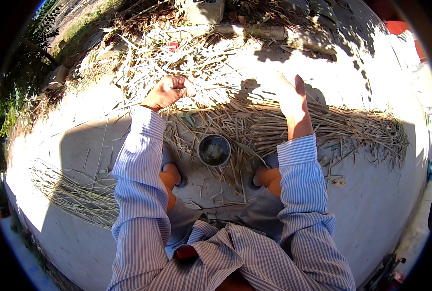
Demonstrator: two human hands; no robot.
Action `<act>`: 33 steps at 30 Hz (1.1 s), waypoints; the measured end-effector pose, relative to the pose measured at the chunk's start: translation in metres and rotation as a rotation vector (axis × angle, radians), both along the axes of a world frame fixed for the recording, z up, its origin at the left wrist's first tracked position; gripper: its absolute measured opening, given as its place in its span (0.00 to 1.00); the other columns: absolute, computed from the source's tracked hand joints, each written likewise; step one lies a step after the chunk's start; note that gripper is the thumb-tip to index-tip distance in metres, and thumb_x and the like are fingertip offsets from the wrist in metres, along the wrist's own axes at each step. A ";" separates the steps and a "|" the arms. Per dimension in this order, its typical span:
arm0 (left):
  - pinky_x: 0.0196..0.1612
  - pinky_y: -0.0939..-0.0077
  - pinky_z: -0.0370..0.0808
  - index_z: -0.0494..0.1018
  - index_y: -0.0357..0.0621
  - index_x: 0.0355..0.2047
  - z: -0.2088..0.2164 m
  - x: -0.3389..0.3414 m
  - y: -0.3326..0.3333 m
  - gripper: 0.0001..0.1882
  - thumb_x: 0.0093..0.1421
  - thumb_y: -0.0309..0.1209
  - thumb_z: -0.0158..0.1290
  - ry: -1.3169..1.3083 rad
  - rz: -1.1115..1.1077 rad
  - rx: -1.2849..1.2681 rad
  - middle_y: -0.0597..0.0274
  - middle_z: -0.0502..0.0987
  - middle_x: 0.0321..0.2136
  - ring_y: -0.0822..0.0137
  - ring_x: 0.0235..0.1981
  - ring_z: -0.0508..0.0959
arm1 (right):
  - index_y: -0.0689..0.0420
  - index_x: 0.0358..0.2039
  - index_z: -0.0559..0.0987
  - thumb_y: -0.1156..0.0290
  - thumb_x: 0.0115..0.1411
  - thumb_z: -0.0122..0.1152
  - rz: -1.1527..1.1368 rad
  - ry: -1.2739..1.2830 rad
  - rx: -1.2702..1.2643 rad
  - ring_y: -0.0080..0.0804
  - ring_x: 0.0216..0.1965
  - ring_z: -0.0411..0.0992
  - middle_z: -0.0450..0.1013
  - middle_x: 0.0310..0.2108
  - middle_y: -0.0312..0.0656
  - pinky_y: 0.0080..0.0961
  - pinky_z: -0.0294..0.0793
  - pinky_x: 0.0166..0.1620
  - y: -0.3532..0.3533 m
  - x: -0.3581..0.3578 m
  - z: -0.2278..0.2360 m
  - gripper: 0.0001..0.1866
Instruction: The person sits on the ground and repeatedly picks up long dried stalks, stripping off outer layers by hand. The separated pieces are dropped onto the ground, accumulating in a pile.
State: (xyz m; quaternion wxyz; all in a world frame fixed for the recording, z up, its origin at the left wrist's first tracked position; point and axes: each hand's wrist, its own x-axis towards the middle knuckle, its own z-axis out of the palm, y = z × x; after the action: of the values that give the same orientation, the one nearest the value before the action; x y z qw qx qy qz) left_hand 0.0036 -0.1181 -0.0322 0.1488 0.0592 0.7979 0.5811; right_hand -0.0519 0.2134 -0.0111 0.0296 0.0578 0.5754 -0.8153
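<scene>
My left hand (170, 92) is closed in a pinch beyond the straw pile's near edge, gripping a thin dry stalk. Part of that stalk seems to run off leftward, faint against the bright ground. Strong glare washes out my right hand (292, 99), held up over the bundle of straw stalks (351, 121); its fingers look stretched and apart, with nothing clearly visible in them. Between my feet stands a round dark bowl (214, 150) with murky contents, possibly water. Loose pale straw peelings (177, 60) are heaped beyond my left hand.
Another bundle of thin greenish stalks (77, 196) lies on the concrete at my left. A concrete block (204, 12) and a low kerb (269, 32) edge the far side. Green plants (19, 92) grow at far left; red objects (397, 26) stand at far right.
</scene>
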 end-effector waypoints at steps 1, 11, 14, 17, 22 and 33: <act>0.36 0.82 0.73 0.78 0.37 0.38 0.000 -0.001 0.003 0.13 0.57 0.33 0.61 -0.024 0.005 0.013 0.66 0.80 0.30 0.78 0.32 0.76 | 0.68 0.47 0.71 0.72 0.58 0.60 0.050 0.035 0.010 0.36 0.37 0.77 0.76 0.38 0.49 0.28 0.78 0.41 -0.001 0.005 0.010 0.18; 0.28 0.85 0.72 0.77 0.38 0.29 0.012 -0.001 -0.013 0.10 0.55 0.33 0.63 -0.016 0.496 0.151 0.63 0.80 0.26 0.77 0.26 0.77 | 0.63 0.42 0.74 0.74 0.60 0.58 0.233 0.175 -0.001 0.33 0.37 0.76 0.76 0.38 0.44 0.27 0.77 0.41 0.009 0.011 0.020 0.10; 0.33 0.68 0.70 0.75 0.36 0.36 -0.020 -0.001 -0.010 0.15 0.55 0.36 0.61 0.794 0.521 -0.862 0.56 0.78 0.23 0.59 0.24 0.76 | 0.64 0.45 0.73 0.74 0.61 0.57 0.285 0.148 -0.011 0.33 0.37 0.76 0.76 0.39 0.45 0.26 0.77 0.41 0.011 0.003 0.008 0.12; 0.41 0.65 0.70 0.75 0.38 0.37 0.028 -0.003 0.044 0.15 0.55 0.37 0.60 0.900 0.428 -0.707 0.54 0.78 0.29 0.54 0.34 0.76 | 0.65 0.44 0.74 0.70 0.62 0.57 0.340 0.269 0.034 0.29 0.38 0.75 0.75 0.36 0.42 0.23 0.75 0.40 -0.007 0.006 -0.001 0.14; 0.32 0.73 0.75 0.78 0.39 0.30 0.040 0.007 0.096 0.09 0.51 0.29 0.63 0.826 0.244 -0.391 0.57 0.79 0.26 0.61 0.28 0.79 | 0.64 0.41 0.76 0.69 0.61 0.59 0.311 0.242 0.071 0.22 0.33 0.72 0.74 0.32 0.38 0.21 0.73 0.37 -0.040 0.016 -0.009 0.12; 0.32 0.73 0.74 0.76 0.37 0.30 0.036 0.009 0.044 0.13 0.53 0.34 0.63 0.436 0.158 -0.394 0.55 0.79 0.23 0.63 0.26 0.80 | 0.65 0.50 0.70 0.67 0.61 0.60 0.081 0.067 -0.114 0.35 0.37 0.76 0.74 0.40 0.45 0.32 0.79 0.42 0.002 0.002 -0.003 0.20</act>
State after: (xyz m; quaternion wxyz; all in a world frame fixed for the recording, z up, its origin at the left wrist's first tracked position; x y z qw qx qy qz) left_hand 0.0121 -0.0737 0.0036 -0.0630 0.0905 0.9106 0.3983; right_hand -0.0503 0.2154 -0.0140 0.0465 0.0053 0.5305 -0.8464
